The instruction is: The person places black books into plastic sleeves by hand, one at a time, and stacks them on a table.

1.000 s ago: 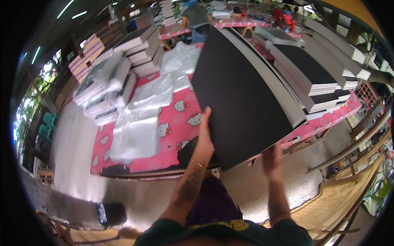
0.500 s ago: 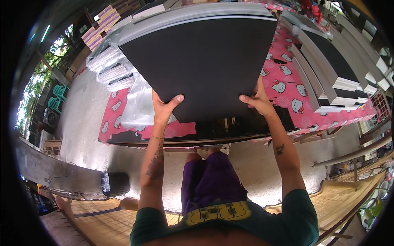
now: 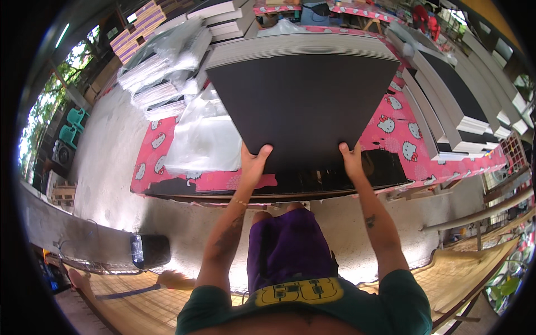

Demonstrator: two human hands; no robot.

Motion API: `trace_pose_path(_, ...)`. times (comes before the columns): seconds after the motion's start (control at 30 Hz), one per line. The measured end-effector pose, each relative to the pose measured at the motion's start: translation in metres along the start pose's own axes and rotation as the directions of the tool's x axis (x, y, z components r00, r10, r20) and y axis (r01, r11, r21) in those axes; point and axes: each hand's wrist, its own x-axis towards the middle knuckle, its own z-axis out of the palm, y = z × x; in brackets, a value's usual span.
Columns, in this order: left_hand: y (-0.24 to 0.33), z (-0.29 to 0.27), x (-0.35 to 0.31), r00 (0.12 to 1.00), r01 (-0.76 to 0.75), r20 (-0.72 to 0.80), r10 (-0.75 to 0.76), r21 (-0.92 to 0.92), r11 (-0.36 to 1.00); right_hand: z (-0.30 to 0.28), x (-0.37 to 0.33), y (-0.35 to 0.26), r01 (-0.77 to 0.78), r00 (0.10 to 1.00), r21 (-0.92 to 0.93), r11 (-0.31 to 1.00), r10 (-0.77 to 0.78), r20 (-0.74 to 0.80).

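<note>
Where the left hand (image 3: 254, 163) and right hand (image 3: 352, 159) clasp it, 1 thick black-faced stack (image 3: 304, 106) of boards or sheets slants between them, black face toward the person; thumbs lie on that face near its lower corners, remaining fingers hidden.

Position: directly ahead of the hands, over the table (image 3: 385, 167); whether its lower edge rests there cannot be told.

Step in hand: by judgement, steadying or squaring of the stack, pale layered edge farthest from the hands. Next move calls, by judgement, for an even 2-handed hold, lest the layers slide apart.

Surroundings:
- Clear plastic sheets (image 3: 202, 142), just left of the left hand, reaching the stack's left side; apt to snag or slip beneath it.
- Plastic-wrapped stacks (image 3: 162, 67), farther ahead and left of the left hand.
- Black-and-white stacks (image 3: 453, 97), well right of the right hand, likely limiting room there.
- Pink patterned cover (image 3: 389, 139), beyond the right hand, ending raggedly at a black surface.
- Green chairs, 2 (image 3: 68, 135), far left of the left hand.
- Broom (image 3: 175, 280), behind the left hand, near the left forearm.
</note>
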Motion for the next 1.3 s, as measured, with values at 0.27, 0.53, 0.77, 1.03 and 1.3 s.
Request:
trace_pose_path(0.27,0.145,0.006,0.039,0.980,-0.075,-0.103,0.171,0.604,0.793,0.084,0.026,0.021,-0.160,0.912,0.397,0.904,0.289,-0.292)
trace_pose_path(0.53,0.207,-0.001,0.029,0.970,-0.102,0.011,0.243,0.924,0.369,0.195,0.009,0.011,-0.067,0.916,0.742,0.667,0.336,-0.220)
trace_pose_path(0.77,0.178,-0.024,0.015,0.958,0.000,-0.106,0.268,0.931,0.366,0.199,-0.010,0.019,-0.229,0.907,0.645,0.729,0.400,-0.130)
trace_pose_path(1.03,0.220,-0.022,0.020,0.914,-0.087,-0.048,0.402,0.947,0.311,0.222,0.014,0.010,-0.162,0.932,0.683,0.712,0.339,-0.132)
trace_pose_path(1.3,0.178,-0.033,-0.005,0.926,-0.035,-0.110,0.361,0.927,0.373,0.216,-0.008,0.056,-0.095,0.903,0.536,0.839,0.298,-0.308)
